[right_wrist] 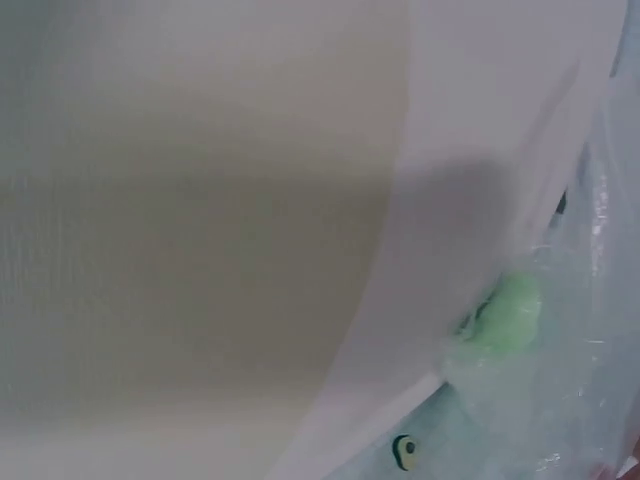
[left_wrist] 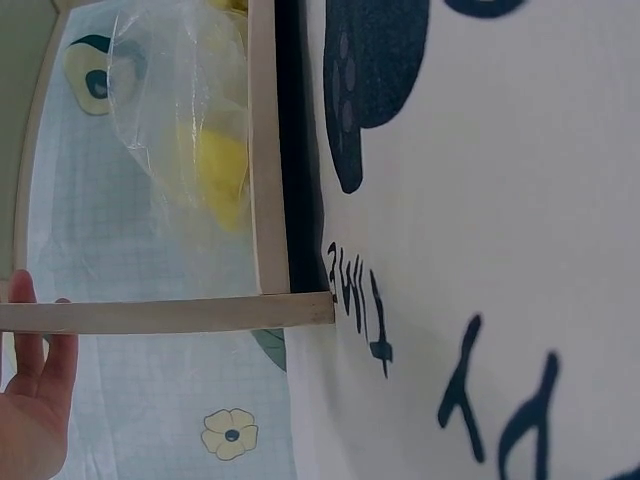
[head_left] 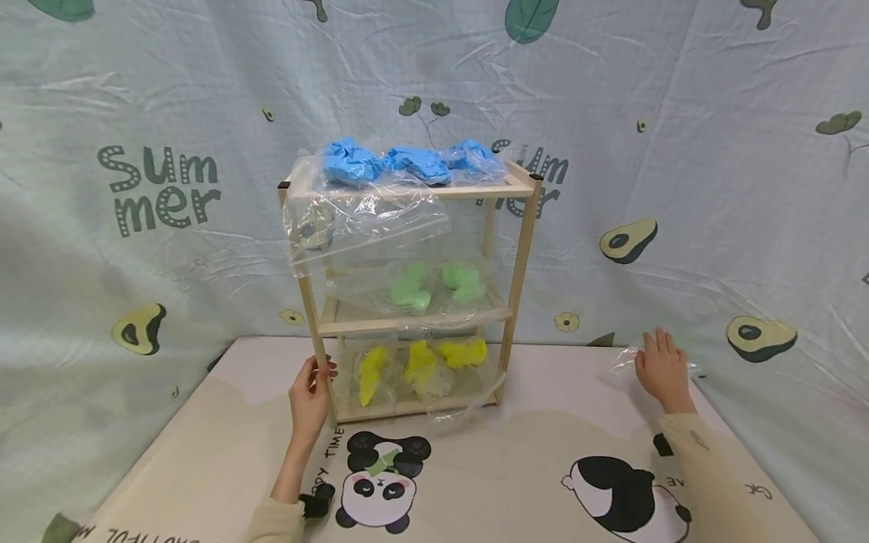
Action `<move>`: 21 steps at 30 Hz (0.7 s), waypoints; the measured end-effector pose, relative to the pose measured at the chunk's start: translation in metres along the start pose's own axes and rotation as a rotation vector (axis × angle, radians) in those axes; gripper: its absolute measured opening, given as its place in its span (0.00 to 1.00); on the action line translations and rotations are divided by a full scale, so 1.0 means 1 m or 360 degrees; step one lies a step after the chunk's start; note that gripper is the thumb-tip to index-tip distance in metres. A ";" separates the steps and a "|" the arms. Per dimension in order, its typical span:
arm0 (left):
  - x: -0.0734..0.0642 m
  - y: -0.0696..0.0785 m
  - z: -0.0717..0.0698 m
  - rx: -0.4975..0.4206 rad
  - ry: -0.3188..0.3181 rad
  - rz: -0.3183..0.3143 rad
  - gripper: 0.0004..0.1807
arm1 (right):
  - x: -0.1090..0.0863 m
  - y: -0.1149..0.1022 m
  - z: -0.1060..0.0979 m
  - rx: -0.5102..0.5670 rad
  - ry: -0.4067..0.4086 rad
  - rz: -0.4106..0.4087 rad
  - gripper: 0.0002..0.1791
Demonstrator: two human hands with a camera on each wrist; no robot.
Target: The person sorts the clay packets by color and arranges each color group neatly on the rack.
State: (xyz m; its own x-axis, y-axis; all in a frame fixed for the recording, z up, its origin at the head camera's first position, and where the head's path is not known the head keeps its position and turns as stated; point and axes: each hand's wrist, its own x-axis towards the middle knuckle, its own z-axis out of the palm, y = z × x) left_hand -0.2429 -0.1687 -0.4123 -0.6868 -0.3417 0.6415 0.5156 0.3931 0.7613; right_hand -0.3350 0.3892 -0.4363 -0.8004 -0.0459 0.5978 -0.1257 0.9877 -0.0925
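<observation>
A wooden three-tier shelf (head_left: 416, 326) stands at the back of the table. My left hand (head_left: 310, 396) holds its left front post (left_wrist: 150, 316) low down, fingers partly behind the wood. At the far right my right hand (head_left: 663, 371) grips a clear plastic bag (head_left: 621, 362); its fingertips are mostly out of the right wrist view. That bag contains something light green (right_wrist: 510, 312), hidden in the head view. Bagged blue pieces (head_left: 416, 164) lie on the top tier, bagged green pieces (head_left: 464, 282) on the middle, and bagged yellow pieces (head_left: 422, 362) on the bottom.
A clear zip bag (head_left: 370, 226) hangs over the top tier's front edge. Behind the table (head_left: 516, 467), a printed cloth (head_left: 713, 136) covers the wall. The table cover carries panda prints (head_left: 376, 494) and lettering.
</observation>
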 end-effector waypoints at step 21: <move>0.000 -0.001 0.000 -0.0026 0.0013 0.0005 0.08 | -0.022 0.021 0.007 -0.0004 -0.0838 0.0262 0.48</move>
State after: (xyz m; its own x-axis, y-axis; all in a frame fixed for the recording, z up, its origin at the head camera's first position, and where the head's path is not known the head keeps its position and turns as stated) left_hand -0.2434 -0.1695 -0.4129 -0.6810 -0.3471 0.6448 0.5263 0.3801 0.7606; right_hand -0.3240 0.4100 -0.4565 -0.9944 0.0415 0.0967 0.0268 0.9885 -0.1487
